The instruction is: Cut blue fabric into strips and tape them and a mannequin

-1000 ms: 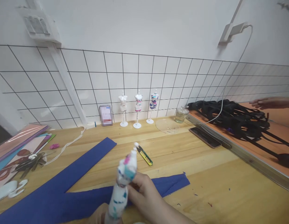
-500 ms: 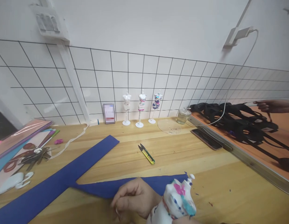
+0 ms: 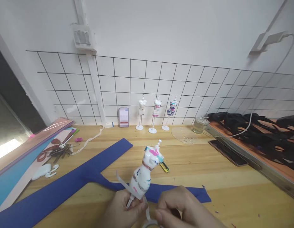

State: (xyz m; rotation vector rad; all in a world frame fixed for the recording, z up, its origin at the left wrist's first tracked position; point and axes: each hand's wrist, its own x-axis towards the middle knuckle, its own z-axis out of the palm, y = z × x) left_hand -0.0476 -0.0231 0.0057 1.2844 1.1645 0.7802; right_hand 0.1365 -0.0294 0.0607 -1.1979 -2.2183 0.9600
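My left hand (image 3: 124, 205) is closed around the lower end of a miniature dress form (image 3: 143, 175), a white torso marked with pink, blue and teal patches, tilted to the right. A strip of whitish tape (image 3: 125, 183) crosses the bottom of the torso, one free end sticking out to the left. Its other end runs down toward my right hand (image 3: 178, 204), whose fingers are pinched at the tape. Part of a pale ring, seemingly the tape roll, shows at the bottom edge. Behind the dress form lie yellow-handled thread snips (image 3: 165, 167), partly hidden.
Dark blue fabric (image 3: 73, 174) spreads across the wooden table. Three small dress forms (image 3: 156, 110) stand along the wall beside an upright phone (image 3: 123, 117). At right are a glass cup (image 3: 200, 125), a dark phone (image 3: 227, 152) and black straps (image 3: 265, 133). Keys (image 3: 60, 150) lie left.
The dress form has come up and left, more upright, now in my left hand with tape across its base. My right hand has come into view. The head view has turned left.
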